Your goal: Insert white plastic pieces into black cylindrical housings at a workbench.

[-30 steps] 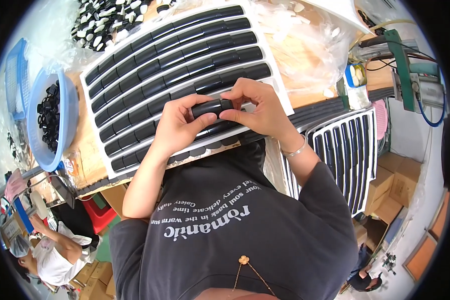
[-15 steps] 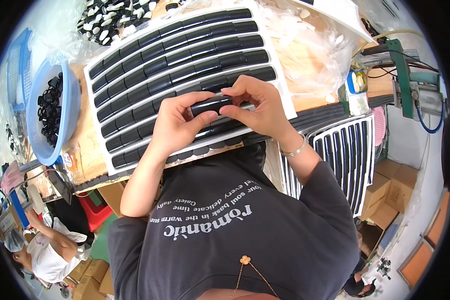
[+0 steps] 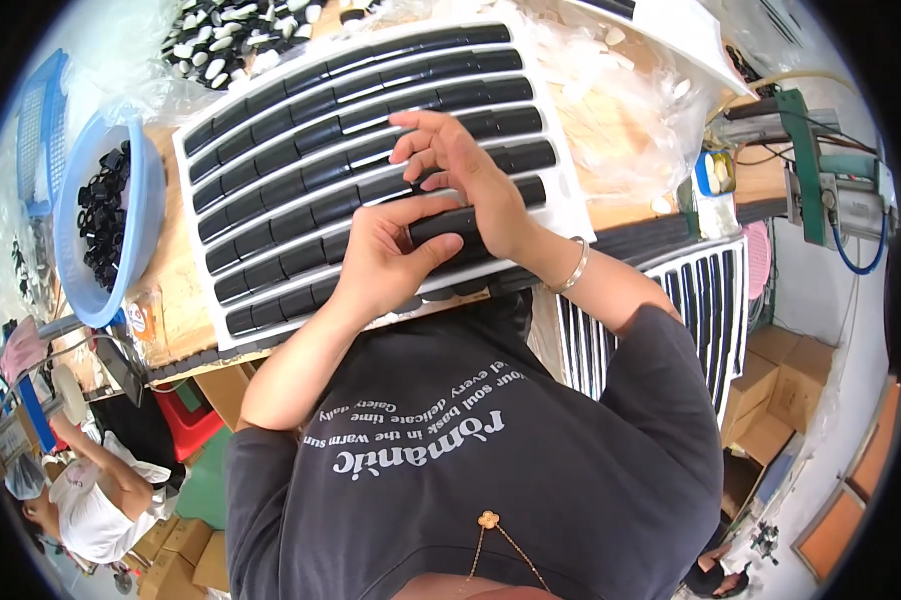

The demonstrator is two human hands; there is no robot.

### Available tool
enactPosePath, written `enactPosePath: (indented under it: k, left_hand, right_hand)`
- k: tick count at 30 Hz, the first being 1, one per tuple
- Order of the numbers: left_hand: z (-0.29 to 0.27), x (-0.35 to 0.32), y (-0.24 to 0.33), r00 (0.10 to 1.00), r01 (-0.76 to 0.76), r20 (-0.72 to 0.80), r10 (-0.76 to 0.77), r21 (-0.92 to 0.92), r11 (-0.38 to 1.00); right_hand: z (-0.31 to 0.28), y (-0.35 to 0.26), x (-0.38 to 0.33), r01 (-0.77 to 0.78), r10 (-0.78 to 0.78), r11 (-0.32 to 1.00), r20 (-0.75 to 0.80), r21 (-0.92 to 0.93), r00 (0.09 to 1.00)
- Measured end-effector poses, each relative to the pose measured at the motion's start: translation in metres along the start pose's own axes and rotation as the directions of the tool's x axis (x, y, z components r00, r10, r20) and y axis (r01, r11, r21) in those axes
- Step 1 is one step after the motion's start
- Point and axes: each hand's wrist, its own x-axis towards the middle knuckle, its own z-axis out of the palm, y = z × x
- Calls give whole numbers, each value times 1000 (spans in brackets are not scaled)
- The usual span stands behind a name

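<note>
Your left hand (image 3: pixel 385 262) is grasping a black slat insert (image 3: pixel 448 224) against the white-framed grille (image 3: pixel 270 190); your right hand (image 3: pixel 460 170) rests released, fingers spread, on its slats

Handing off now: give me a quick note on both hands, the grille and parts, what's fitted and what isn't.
Left hand: pressing a black insert against the lower right of the white grille, thumb along it.
Right hand: flat on the grille just above, fingers spread over the slats, holding nothing.
Grille lies flat on the bench. Loose black parts sit in the blue basin at left.
Done: most slats across the grille show black inserts.
Left: whether this insert is fully seated cannot be told. Another grille stands at right.
</note>
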Motion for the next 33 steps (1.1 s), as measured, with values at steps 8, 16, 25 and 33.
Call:
enactPosePath:
  k: [8, 16, 25, 33]
  left_hand:
    - [-52, -23, -8, 948, -164, -290, 134, -82, 983]
    - [-33, -28, -25, 908, -54, -382, 170, 297, 953]
    - [3, 19, -35, 895, -168, -165, 414, 736, 655]
    - [20, 30, -48, 907, -170, 26, 419, 936, 309]
  right_hand:
    - [-39, 20, 179, 519, -591, 401, 220, -755, 776]
    - [-66, 89, 296, 145, -109, 182, 126, -973, 986]
    - [-73, 45, 246, 316, -449, 463, 88, -828, 889]
    - [-83, -31, 80, 198, -329, 877, -247, -438, 912]
